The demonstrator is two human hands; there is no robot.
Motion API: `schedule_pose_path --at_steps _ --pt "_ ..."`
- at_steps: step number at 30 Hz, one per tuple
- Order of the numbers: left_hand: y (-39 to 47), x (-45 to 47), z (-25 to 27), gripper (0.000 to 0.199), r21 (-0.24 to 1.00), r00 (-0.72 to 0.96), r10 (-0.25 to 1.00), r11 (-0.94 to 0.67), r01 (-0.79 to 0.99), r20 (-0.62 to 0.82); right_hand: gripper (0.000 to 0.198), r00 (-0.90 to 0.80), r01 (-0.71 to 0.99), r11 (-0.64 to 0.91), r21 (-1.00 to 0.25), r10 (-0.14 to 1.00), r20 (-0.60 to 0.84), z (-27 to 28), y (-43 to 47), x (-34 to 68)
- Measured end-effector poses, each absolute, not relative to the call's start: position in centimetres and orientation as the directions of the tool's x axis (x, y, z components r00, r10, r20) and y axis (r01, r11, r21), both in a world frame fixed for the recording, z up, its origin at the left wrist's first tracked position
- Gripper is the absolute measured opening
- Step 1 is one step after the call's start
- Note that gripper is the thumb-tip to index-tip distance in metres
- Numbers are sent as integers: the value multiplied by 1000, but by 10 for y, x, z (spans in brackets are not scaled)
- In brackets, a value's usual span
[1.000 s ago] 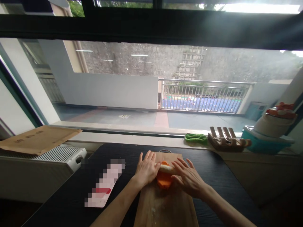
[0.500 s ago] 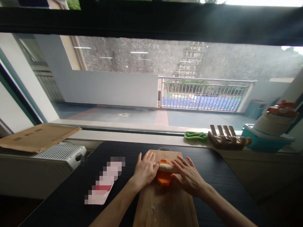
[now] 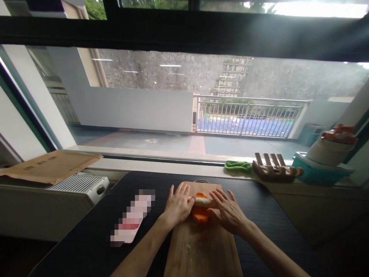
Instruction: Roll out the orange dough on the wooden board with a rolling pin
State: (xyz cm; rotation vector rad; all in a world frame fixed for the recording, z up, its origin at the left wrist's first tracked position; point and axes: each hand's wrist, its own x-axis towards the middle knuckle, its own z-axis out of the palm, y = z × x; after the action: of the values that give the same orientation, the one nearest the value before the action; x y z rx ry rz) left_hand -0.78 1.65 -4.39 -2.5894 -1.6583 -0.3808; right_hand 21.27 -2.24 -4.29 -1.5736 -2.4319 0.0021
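Observation:
A short pale rolling pin point(image 3: 202, 202) lies crosswise over a flattened orange piece of dough-like material point(image 3: 201, 216) on a wooden cutting board point(image 3: 203, 250). My left hand point(image 3: 179, 203) rests over the pin's left end, its fingers stretched forward and the thumb against the pin. Over the other end lies my right hand point(image 3: 226, 209), palm down with its fingers spread. Both hands press on the pin without wrapping around it, and they cover its ends. Orange material shows in front of and behind the pin.
The board stands on a dark table point(image 3: 268, 231). To the left lies a pixelated pink item point(image 3: 134, 219). Along the windowsill are a green cloth point(image 3: 238, 166), a brown slatted holder point(image 3: 273, 169) and a teal box point(image 3: 319, 169). Brown paper point(image 3: 52, 165) covers part of a white radiator point(image 3: 86, 188).
The view has tilted slightly upward. Both hands keep their places on the rolling pin, and the pin's position over the orange piece looks nearly the same.

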Motion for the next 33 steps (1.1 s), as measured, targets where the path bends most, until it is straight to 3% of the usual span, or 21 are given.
schedule_pose_path --at_steps 6,14,20,27,33 --pt "-21 -26 -59 57 44 468 832 -502 864 298 66 -529 819 567 -90 807 262 -63 -55 222" --pt "18 -4 -47 58 64 379 890 -406 911 255 54 -334 919 354 -171 933 137 -39 -20 209" --pt "-21 -24 -57 59 58 452 860 -477 877 235 67 -510 829 536 -162 842 177 -53 -56 220" --pt "16 -4 -50 58 68 367 893 -396 916 259 58 -341 915 358 -186 932 119 -38 -22 211" --pt "-7 -15 -55 61 62 422 873 -449 892 244 65 -490 836 522 -167 848 201 -49 -46 219"
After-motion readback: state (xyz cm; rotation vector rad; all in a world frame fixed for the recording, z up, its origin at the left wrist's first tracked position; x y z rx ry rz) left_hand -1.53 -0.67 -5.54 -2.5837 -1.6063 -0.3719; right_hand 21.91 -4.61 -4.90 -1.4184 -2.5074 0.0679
